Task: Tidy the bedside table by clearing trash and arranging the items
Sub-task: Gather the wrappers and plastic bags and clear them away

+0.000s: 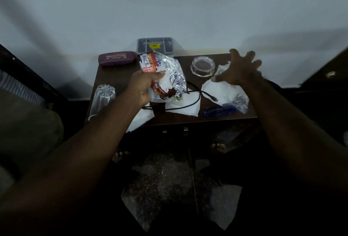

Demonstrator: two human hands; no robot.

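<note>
My left hand [144,85] is shut on a bunch of trash [165,73]: a red snack wrapper, silver foil and white tissue, held above the middle of the dark wooden bedside table [111,77]. My right hand [239,68] hovers with fingers spread over a crumpled clear plastic bag [226,90] at the table's right side, touching or just above it. A blue pen-like item [219,111] lies by the bag's front edge. White paper [186,106] and a black cable [195,96] lie in the centre.
A purple spectacle case [117,58] sits at the back left. A grey organiser tray [155,45] stands at the back. A round glass dish [203,65] is back right, and an upturned clear tumbler [102,100] is at the left edge. Plastic bags [224,203] lie on the floor.
</note>
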